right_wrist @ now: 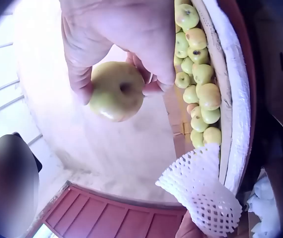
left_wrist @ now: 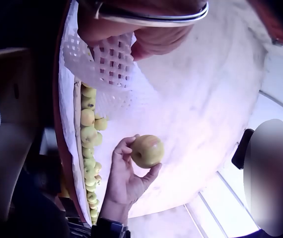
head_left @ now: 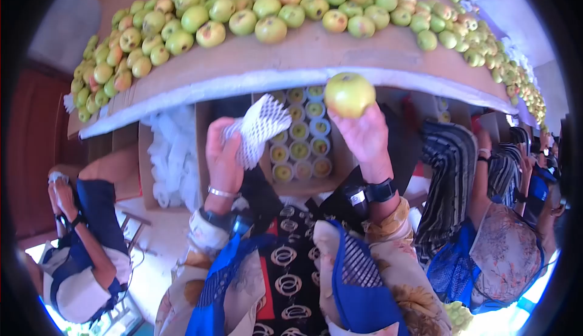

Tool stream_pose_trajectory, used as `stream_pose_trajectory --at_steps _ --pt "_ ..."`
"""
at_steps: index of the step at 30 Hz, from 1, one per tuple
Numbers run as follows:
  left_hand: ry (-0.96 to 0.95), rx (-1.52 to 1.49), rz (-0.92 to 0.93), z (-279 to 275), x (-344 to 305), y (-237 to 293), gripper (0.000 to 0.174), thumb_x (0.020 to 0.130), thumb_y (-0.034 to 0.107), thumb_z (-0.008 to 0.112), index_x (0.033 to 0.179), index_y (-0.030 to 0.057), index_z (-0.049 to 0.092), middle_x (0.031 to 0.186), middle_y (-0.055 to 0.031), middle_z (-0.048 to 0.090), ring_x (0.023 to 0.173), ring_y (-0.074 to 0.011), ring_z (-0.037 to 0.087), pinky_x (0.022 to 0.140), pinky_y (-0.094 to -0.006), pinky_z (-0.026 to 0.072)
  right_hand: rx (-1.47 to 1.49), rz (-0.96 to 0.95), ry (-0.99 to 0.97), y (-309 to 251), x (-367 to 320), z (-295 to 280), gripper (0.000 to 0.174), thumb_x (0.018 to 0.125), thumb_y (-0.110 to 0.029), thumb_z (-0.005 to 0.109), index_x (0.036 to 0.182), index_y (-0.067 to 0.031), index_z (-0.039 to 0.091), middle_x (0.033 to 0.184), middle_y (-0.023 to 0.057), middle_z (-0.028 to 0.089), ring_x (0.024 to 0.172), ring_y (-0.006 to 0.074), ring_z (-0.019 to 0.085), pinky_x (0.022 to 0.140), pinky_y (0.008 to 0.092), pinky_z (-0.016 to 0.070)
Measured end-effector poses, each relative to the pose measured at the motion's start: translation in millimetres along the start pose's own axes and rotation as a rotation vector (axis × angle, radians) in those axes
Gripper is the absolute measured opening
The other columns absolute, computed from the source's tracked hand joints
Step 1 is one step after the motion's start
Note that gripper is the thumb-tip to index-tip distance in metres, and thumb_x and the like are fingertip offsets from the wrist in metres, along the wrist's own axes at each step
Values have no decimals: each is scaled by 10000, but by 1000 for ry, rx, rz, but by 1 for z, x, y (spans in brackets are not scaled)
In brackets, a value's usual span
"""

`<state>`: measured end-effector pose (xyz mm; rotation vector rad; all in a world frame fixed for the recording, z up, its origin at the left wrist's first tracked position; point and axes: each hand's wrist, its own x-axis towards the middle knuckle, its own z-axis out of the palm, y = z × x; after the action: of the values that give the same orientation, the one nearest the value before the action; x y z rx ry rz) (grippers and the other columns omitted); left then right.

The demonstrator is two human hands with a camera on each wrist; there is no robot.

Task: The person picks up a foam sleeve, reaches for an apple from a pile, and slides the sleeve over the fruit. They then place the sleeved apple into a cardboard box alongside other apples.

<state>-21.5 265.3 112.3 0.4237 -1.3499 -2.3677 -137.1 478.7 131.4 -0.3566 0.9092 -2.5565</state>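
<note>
White foam net and apple are held apart, below the table edge.

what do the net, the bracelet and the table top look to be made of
The net looks like plastic foam: white, matte, with an open mesh. The bracelet seems to be metal, silvery and smooth with bright glints. The table top looks covered in cardboard, dull and flat brown, though thick paper is possible.

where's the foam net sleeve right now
In the head view, the white foam net sleeve is in the left hand, left of the carton of packed apples and below the table edge.
</note>
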Motion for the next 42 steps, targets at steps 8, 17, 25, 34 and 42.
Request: stream_pose_trajectory --at_steps 8,17,25,34,42 --pt "-98 18 -72 7 -10 -16 221 861 9 496 1070 68 455 991 -56 553 881 -129 550 754 -258 468 -93 5 198 26 -36 -10 516 793 -73 615 1240 -51 358 1166 104 502 1053 197 505 892 332 420" --pt "-180 191 -22 31 -14 -29 215 858 32 516 1065 59 465 991 -45 547 890 -103 530 775 -250 449 -388 -58 191 31 -48 -10 542 718 57 650 1184 -3 380 1140 101 492 1038 161 514 907 287 422" --pt "-233 326 52 38 -11 -25 245 860 44 519 1097 48 457 981 -37 540 877 -96 514 785 -230 431 -396 121 107 24 -55 -16 618 697 27 688 1238 23 390 1146 98 510 1043 153 515 914 283 417" --pt "-252 167 -86 45 -13 -22 374 842 19 516 1194 62 398 985 -36 515 902 -96 490 792 -235 424 -59 156 19 37 -57 -19 583 702 23 679 1218 -4 409 1173 93 496 1040 166 521 906 305 435" --pt "-142 775 42 18 -6 -40 505 800 38 586 1249 75 359 1043 -75 511 946 -135 504 804 -265 441 -128 159 72 63 -58 -32 654 673 28 695 1236 -47 372 1160 73 467 1092 159 471 919 314 423"
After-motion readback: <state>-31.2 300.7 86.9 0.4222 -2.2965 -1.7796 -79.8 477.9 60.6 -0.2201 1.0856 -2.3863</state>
